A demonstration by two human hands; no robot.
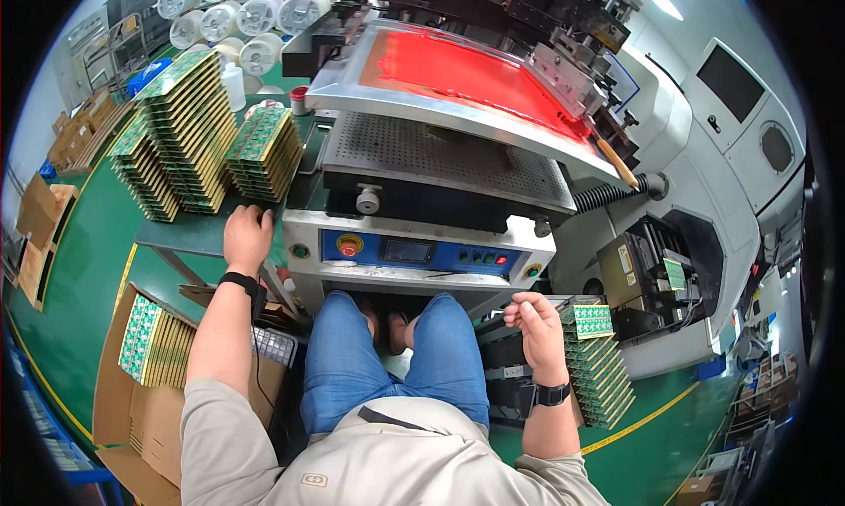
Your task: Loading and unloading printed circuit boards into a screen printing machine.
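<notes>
My left hand [247,239] rests palm down at the front edge of the green table [189,233], fingers loosely bent and slightly apart, with nothing seen in it. Just beyond it stands a stack of green circuit boards [264,145]. Taller board stacks [189,123] rise to its left. My right hand [537,326] hangs in the air with its fingers curled toward the thumb, and I see nothing in it. Beside that hand is another board stack [598,361]. In front of me is a screen printer, its metal-framed screen [400,99] coated with red ink [466,70] above a perforated bed [431,158].
A blue control panel [414,249] with a red button sits above my knees. On the lower left, an open cardboard box [163,418] holds more boards [154,341]. A wooden-handled tool [618,165] leans at the screen's right corner. Clear tubs [255,18] stand at the back left.
</notes>
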